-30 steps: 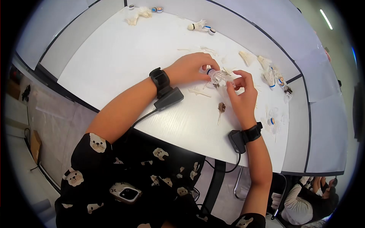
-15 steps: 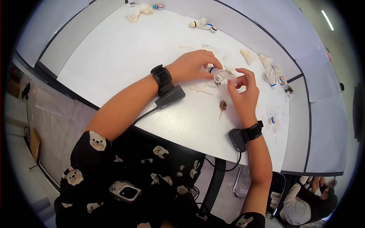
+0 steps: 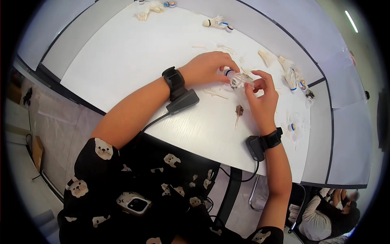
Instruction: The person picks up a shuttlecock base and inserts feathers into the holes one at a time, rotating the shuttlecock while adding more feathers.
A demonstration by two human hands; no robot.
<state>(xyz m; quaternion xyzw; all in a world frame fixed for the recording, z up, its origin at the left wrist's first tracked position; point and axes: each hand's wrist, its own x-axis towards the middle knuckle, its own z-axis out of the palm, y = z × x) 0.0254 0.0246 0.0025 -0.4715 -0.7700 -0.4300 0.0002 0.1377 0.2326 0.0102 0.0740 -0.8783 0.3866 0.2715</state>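
Between my hands, above the white table, a shuttlecock [image 3: 240, 79] with a clear, see-through skirt and a blue band lies tilted. My left hand [image 3: 211, 67] is closed with thumb and fingers around its banded end. The far rim of the skirt is pinched by the thumb and fingers of my right hand [image 3: 263, 92]. Just below, a brown feather [image 3: 239, 110] rests on the table, and a pale feather piece [image 3: 215, 94] lies near my left fingers. My fingers hide part of the shuttlecock's base.
At the back stands a shuttlecock with a cream base [image 3: 212, 22] beside a small cork [image 3: 229, 28]. Several shuttlecock parts [image 3: 293, 78] lie along the right partition [image 3: 317, 134]. A blue-rimmed cork [image 3: 291, 127] sits near the right edge. Another person [image 3: 329, 215] is at lower right.
Hardly anything differs. The shuttlecock has turned slightly in my fingers, and the whole view has shifted a little.
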